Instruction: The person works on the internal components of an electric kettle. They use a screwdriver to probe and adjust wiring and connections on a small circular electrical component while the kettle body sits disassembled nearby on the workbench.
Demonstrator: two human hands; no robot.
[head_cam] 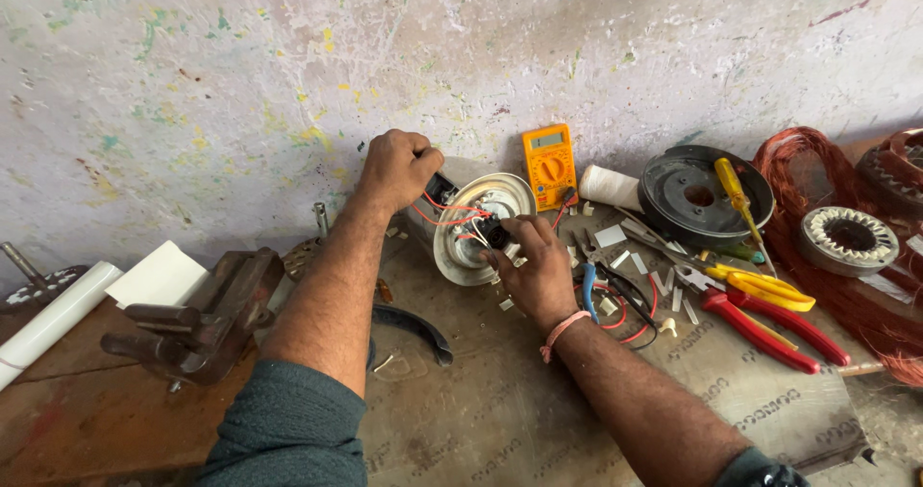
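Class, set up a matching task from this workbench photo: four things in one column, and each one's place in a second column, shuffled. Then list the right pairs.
Things
1. meter
2. vise
3. screwdriver
4. pliers

Places
A. lying across the dark round motor cover
B. on the bench, left of the left hand
C. leaning against the wall
D. on the bench, right of the right hand

Pairs: 1-C, 2-B, 3-A, 4-D

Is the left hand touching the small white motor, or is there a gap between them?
Touching. The head view shows the left hand closed over the top of the white motor, with no gap visible.
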